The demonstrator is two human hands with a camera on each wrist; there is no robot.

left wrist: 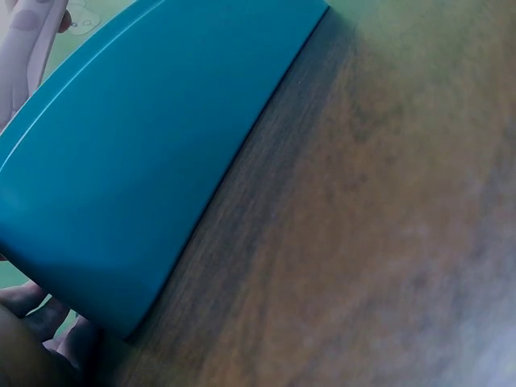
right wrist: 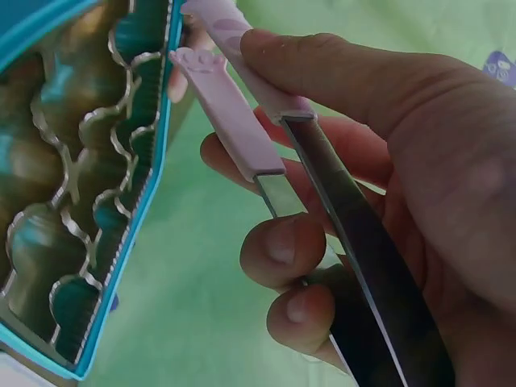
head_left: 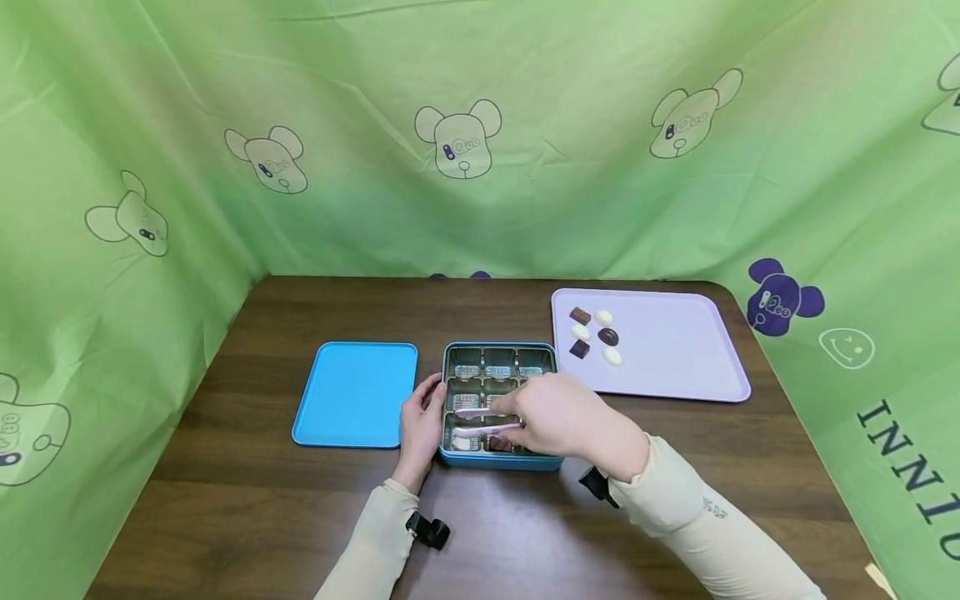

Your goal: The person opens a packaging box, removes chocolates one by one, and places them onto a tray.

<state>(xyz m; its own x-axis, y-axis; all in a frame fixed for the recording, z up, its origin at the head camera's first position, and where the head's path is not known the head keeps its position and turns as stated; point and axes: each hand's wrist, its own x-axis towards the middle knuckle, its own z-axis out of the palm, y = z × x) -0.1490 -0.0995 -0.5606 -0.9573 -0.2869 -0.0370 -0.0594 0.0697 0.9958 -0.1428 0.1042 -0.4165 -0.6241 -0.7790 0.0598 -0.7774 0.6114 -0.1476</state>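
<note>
A blue box (head_left: 501, 461) with a metallic divided insert stands at the table's middle. In its near row lie a white chocolate (head_left: 462, 443) at the left and a dark brown chocolate (head_left: 498, 444) beside it. My right hand (head_left: 562, 417) holds metal tongs (right wrist: 230, 121) with pink tips over the box. The tips stand apart, with nothing between them in the right wrist view. My left hand (head_left: 422, 425) touches the outside of the box's left wall; in the left wrist view some of its fingers (left wrist: 76, 343) show past the box's corner.
A lilac tray (head_left: 675, 350) at the back right bears several white and brown chocolates (head_left: 608, 337) near its left end. Left of the box lies a flat blue square lid (head_left: 356, 396). Green printed cloth (head_left: 465, 225) hangs round the wooden table (head_left: 225, 500).
</note>
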